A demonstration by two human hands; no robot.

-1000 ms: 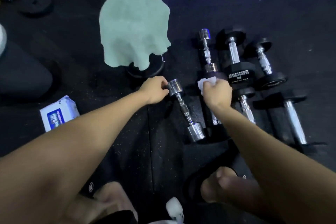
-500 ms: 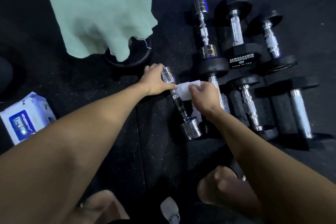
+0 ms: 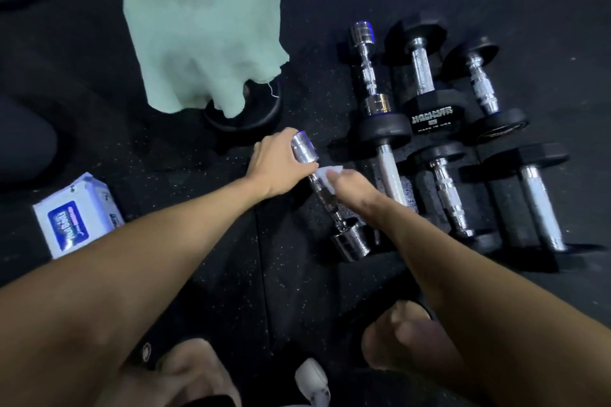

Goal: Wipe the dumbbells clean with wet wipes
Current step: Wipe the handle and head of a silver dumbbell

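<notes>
And the wipe is on the bar now: half a second back the right hand point(image 3: 347, 183) was carrying it in from the neighbouring dumbbell, and here the wet wipe point(image 3: 325, 175) sits pressed against the upper handle of the small chrome dumbbell point(image 3: 325, 200), just below its far head. The view has swung a touch too, so the wipe pack point(image 3: 77, 215) shows further in from the left edge.

The left hand point(image 3: 281, 165) is closed over the far chrome head. That looks like a brace, pinning the round weight so it cannot roll while the other hand rubs along the shaft. The right hand is pinched narrow around the wipe, fingers curled toward the bar. The dumbbell lies slanted, its near head toward the person's feet, close in for easy reach.

To the right, 6 more dumbbells point(image 3: 426, 109) lie in 2 loose rows, chrome handles and mostly black heads, packed side by side. My read is they are lined up waiting their turn, or done; the picture does not say which.

The pale green towel point(image 3: 201, 26) is draped over something dark with a round black base, probably parked for drying.

Everything rests on the floor point(image 3: 198, 258), black speckled rubber gym matting with a seam running toward the person. The room is dim, with a bluish tint on the chrome.
</notes>
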